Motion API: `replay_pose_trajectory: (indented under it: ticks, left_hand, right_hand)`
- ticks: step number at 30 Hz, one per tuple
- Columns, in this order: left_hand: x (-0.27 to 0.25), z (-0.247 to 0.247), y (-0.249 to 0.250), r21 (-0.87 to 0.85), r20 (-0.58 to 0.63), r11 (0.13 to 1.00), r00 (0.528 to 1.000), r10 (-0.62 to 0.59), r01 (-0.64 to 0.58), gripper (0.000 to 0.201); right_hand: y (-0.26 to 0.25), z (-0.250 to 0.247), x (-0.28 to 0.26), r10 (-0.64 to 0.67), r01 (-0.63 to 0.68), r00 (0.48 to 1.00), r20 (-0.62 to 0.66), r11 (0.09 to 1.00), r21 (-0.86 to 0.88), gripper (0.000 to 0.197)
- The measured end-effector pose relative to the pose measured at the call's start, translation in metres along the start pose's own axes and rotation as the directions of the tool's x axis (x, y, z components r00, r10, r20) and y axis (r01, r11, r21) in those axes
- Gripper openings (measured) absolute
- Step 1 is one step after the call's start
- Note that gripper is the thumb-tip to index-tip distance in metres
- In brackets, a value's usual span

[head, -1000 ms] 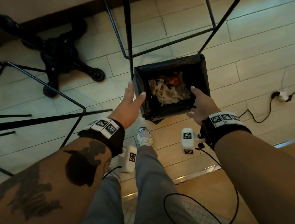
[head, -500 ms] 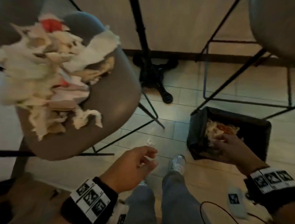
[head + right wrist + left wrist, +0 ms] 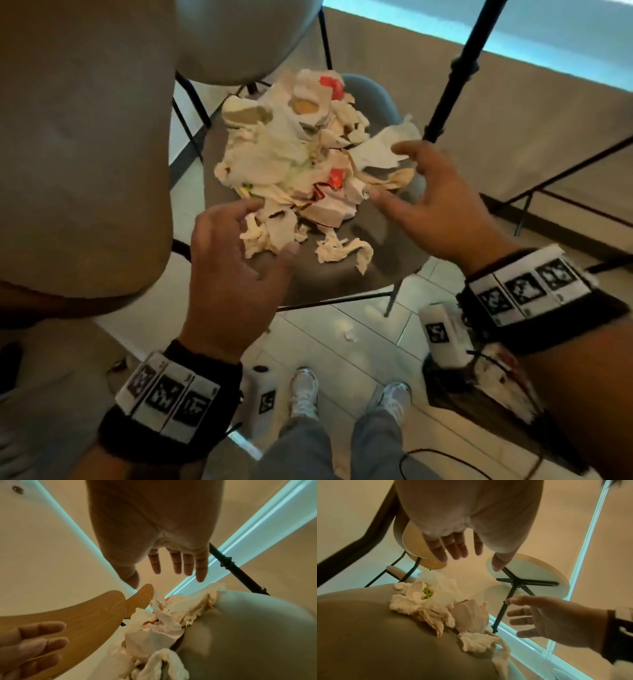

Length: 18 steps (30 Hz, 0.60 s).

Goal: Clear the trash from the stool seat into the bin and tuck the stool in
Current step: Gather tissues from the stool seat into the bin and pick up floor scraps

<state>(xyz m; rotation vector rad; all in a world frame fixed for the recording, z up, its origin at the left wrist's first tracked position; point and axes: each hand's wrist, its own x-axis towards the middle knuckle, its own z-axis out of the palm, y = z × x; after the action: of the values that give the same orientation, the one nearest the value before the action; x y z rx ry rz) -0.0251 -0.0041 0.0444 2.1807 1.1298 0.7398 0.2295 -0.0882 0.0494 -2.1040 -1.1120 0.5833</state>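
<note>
The trash [image 3: 298, 164], a heap of crumpled paper, lies on the grey stool seat [image 3: 346, 274] in the middle of the frame. The left hand [image 3: 233, 274] and the right hand [image 3: 442, 209] flank it with fingers spread, holding nothing. The bin [image 3: 479, 387] stands on the floor at lower right.

Each forearm carries a black wristband [image 3: 171, 416] faced with white tiles bearing black square fiducial markers, a white marker-labelled camera module [image 3: 443, 337] with a thin black cable [image 3: 424, 455] hangs under the wrist, and the person wears grey trousers [image 3: 373, 448] and silver-white trainers [image 3: 303, 390].
</note>
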Motion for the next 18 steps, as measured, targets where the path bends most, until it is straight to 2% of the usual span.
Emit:
replay_pose_trajectory:
  ticks: [2,4,6,8,12,15,18]
  left_hand:
    - [0.007,0.010,-0.009,0.036,0.031,0.998,0.998,-0.052,0.050,0.078]
    - [0.012,0.022,-0.015,0.095,0.094,0.991,0.990,-0.103,0.094,0.089]
    - [0.015,0.033,-0.022,0.164,0.138,0.977,0.978,-0.159,0.135,0.096]
    - [0.018,0.041,-0.028,0.208,0.157,0.964,0.967,-0.201,0.167,0.100]
    - [0.021,0.050,-0.038,0.223,0.140,0.958,0.967,-0.213,0.179,0.092]
    - [0.024,0.054,-0.042,0.219,0.153,0.959,0.964,-0.218,0.182,0.067]
    - [0.029,0.058,-0.050,0.287,0.146,0.942,0.963,-0.225,0.176,0.044]
  right_hand:
    - [0.000,0.010,0.026,-0.017,0.018,0.999,0.045,0.999,-0.031,0.094]
    - [0.001,0.020,0.048,-0.002,0.011,0.995,0.096,0.996,-0.087,0.110]
    - [0.003,0.027,0.062,0.024,0.002,0.989,0.147,0.985,-0.175,0.119]
    - [0.002,0.033,0.067,0.048,0.000,0.979,0.196,0.971,-0.240,0.119]
    - [0.003,0.045,0.071,0.077,-0.001,0.968,0.238,0.953,-0.304,0.100]
    - [0.006,0.055,0.072,0.078,-0.003,0.968,0.240,0.954,-0.299,0.081]
    - [0.007,0.065,0.071,0.058,-0.002,0.975,0.213,0.967,-0.256,0.046]
